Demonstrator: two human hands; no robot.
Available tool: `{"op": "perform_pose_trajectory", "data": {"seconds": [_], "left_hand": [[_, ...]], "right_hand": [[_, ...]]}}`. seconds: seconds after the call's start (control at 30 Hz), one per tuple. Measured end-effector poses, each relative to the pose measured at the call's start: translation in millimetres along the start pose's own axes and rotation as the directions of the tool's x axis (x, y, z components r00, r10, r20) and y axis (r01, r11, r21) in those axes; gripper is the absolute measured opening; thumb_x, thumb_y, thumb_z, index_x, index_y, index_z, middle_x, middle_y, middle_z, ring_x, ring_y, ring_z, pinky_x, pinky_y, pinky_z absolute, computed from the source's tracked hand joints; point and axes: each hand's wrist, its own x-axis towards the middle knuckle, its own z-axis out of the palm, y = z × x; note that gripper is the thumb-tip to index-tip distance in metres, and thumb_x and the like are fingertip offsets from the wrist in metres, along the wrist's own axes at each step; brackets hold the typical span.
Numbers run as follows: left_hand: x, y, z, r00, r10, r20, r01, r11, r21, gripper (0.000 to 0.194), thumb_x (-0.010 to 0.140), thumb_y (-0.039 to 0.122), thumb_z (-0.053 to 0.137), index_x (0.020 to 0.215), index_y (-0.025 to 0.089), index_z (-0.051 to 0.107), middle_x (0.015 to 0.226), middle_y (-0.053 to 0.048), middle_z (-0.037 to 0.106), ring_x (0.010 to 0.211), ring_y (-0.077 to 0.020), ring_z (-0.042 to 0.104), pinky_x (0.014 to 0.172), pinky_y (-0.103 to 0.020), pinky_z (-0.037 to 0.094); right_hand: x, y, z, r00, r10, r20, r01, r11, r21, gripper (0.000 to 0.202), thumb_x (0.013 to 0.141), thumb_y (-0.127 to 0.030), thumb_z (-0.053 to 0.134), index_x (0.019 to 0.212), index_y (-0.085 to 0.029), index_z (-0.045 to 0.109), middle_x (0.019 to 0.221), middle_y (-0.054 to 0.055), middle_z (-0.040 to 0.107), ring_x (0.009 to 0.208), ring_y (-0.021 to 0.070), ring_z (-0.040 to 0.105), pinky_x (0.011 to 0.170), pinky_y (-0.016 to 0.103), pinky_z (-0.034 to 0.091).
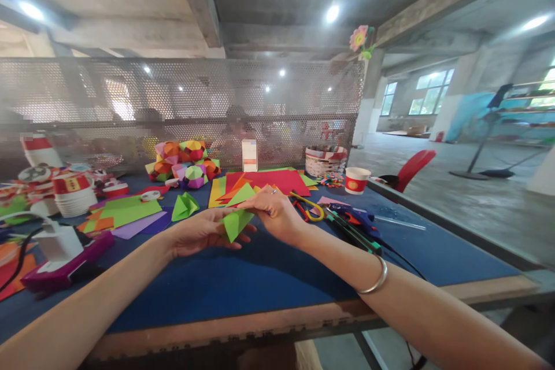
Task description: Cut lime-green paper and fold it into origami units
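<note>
Blue worktop fills the lower frame, strewn with coloured paper. At centre, the left hand and right hand each pinch a folded green paper piece, grips clamped on it above the worktop.

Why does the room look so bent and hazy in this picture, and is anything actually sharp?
Head view: the wide lens bows the table edge and ceiling beams; round ceiling lamps flare white, and the mesh screen looks hazy. Both hands, left hand and right hand, and the green folded paper are fairly sharp.
</note>
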Motion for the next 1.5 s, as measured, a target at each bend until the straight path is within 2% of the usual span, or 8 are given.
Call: {"op": "perform_pose_trajectory", "data": {"seconds": [0.23, 0.4, 0.57, 0.83, 0.97, 1.17, 1.37, 1.5], "left_hand": [[6, -9, -3.5, 0.984, -0.011, -0.176, 0.022, 0.998, 0.056, 0.017, 0.064, 0.025, 0.085, 0.079, 0.018, 0.082, 0.082, -0.007, 0.081, 0.075, -0.0183, 0.074, 0.072, -0.024, 0.06], [9, -6, -4.6, 0.901, 0.049, -0.431, -0.104, 0.989, -0.106, 0.026, 0.055, 0.011, 0.089, 0.079, 0.015, 0.08, 0.081, -0.005, 0.081, 0.072, -0.0168, 0.074, 0.069, -0.023, 0.061], [10, -1, -3.3, 0.856, 0.044, -0.516, -0.151, 0.974, -0.168, 0.03, 0.054, 0.004, 0.087, 0.082, 0.011, 0.079, 0.083, -0.007, 0.081, 0.071, -0.017, 0.075, 0.069, -0.022, 0.061], [9, 0, 1.1, 0.831, 0.102, -0.548, -0.231, 0.957, -0.173, 0.038, 0.046, 0.0, 0.084, 0.081, 0.011, 0.077, 0.081, -0.009, 0.081, 0.067, -0.0197, 0.074, 0.066, -0.026, 0.062], [7, 1, 1.2, 0.861, 0.128, -0.492, -0.241, 0.955, -0.173, 0.041, 0.044, -0.002, 0.077, 0.083, 0.011, 0.078, 0.081, -0.008, 0.081, 0.066, -0.0203, 0.074, 0.064, -0.026, 0.06], [8, 0, -2.9, 0.836, 0.087, -0.542, -0.208, 0.964, -0.166, 0.033, 0.055, 0.016, 0.087, 0.087, 0.009, 0.08, 0.086, -0.01, 0.081, 0.072, -0.0202, 0.074, 0.067, -0.026, 0.061], [7, -3, -0.9, 0.846, 0.081, -0.527, -0.17, 0.978, -0.123, 0.041, 0.045, 0.017, 0.095, 0.083, 0.012, 0.081, 0.083, -0.01, 0.081, 0.071, -0.0212, 0.075, 0.072, -0.029, 0.06], [8, -6, -0.1, 0.853, 0.139, -0.504, -0.192, 0.98, -0.054, 0.037, 0.047, 0.015, 0.093, 0.083, 0.013, 0.08, 0.083, -0.008, 0.081, 0.074, -0.0228, 0.075, 0.077, -0.031, 0.058]], "right_hand": [[-1, -16, -2, 0.994, -0.107, 0.005, 0.106, 0.985, -0.137, 0.033, 0.089, -0.006, 0.059, 0.105, -0.028, 0.078, 0.112, 0.004, 0.072, 0.104, 0.022, 0.058, 0.092, 0.039, 0.045], [-2, -16, -3, 0.994, -0.071, 0.082, 0.089, 0.967, -0.239, 0.021, 0.084, -0.011, 0.069, 0.093, -0.028, 0.078, 0.114, 0.002, 0.069, 0.11, 0.0244, 0.055, 0.095, 0.043, 0.039], [-4, -6, -1, 0.99, -0.039, 0.135, 0.073, 0.964, -0.255, 0.015, 0.083, -0.018, 0.075, 0.095, -0.026, 0.078, 0.112, 0.003, 0.069, 0.108, 0.0241, 0.055, 0.095, 0.042, 0.04], [-3, -3, 2, 0.988, -0.116, 0.098, 0.137, 0.958, -0.251, 0.006, 0.088, -0.027, 0.076, 0.083, -0.027, 0.079, 0.098, 0.001, 0.074, 0.101, 0.0211, 0.058, 0.089, 0.038, 0.039], [-3, -1, 2, 0.988, -0.121, 0.098, 0.143, 0.952, -0.271, 0.006, 0.087, -0.023, 0.076, 0.083, -0.025, 0.079, 0.097, 0.001, 0.075, 0.099, 0.0212, 0.058, 0.088, 0.038, 0.038], [-3, -2, 2, 0.987, -0.105, 0.121, 0.133, 0.958, -0.253, 0.009, 0.089, -0.018, 0.072, 0.087, -0.024, 0.079, 0.098, 0.003, 0.075, 0.099, 0.0212, 0.059, 0.088, 0.039, 0.039], [-1, -7, -1, 0.99, -0.066, 0.122, 0.092, 0.97, -0.227, 0.024, 0.086, -0.012, 0.073, 0.105, -0.026, 0.077, 0.104, 0.004, 0.073, 0.105, 0.0229, 0.058, 0.093, 0.041, 0.042], [0, -6, 0, 0.992, -0.051, 0.111, 0.073, 0.976, -0.204, 0.005, 0.089, -0.022, 0.073, 0.09, -0.024, 0.078, 0.099, 0.005, 0.073, 0.101, 0.022, 0.059, 0.091, 0.04, 0.042]]}}
